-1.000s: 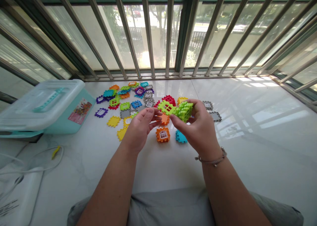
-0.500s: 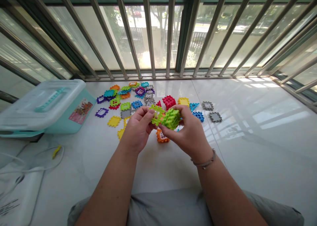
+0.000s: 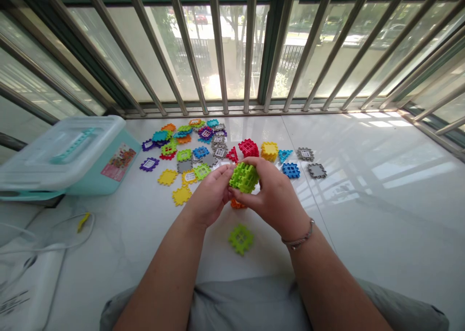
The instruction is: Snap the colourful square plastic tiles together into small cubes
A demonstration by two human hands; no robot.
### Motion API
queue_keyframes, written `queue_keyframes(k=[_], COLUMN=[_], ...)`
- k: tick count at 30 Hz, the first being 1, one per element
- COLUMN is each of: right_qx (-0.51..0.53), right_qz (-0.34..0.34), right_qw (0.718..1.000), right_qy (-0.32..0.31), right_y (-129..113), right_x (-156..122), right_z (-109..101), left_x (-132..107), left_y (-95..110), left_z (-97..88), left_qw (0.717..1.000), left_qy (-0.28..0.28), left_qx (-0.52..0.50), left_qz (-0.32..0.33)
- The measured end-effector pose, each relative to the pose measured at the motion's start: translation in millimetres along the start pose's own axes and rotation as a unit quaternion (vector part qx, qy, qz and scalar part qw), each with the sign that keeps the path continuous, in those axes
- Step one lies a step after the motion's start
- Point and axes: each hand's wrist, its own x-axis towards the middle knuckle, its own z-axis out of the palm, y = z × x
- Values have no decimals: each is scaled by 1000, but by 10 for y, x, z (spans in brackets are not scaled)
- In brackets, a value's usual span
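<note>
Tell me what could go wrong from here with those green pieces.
The right hand grips the green stack, with the left hand at its side; a loosened grip might let layers slip apart. The loose green tile looks blurred, perhaps falling, so it might land askew or get overlooked. The orange piece is partly hidden by the right hand, so lowering that hand might bump it.

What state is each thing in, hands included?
Lime-green toothed plastic block: held up, pieces packed together.
Right hand: gripping the block.
Left hand: at its left side, grip unclear.
Single lime-green toothed plastic square: loose, blurred; falling or resting unclear.
Teal plastic box: lid on.
Yellow toothed plastic stack: resting on floor.
</note>
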Motion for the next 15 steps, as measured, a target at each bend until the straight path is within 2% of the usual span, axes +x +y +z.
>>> queue_keyframes(k=[6, 15], right_qx=[-13, 6], right_qz=[-20, 5], right_qw=[1000, 998], right_qy=[-19, -61], right_y=[15, 50], right_x=[7, -6], right_z=[-9, -6], left_x=[10, 2], left_y=[16, 57], left_z=[-49, -10], left_qw=[1000, 999], left_qy=[5, 7], left_qx=[7, -18], left_qz=[24, 32])
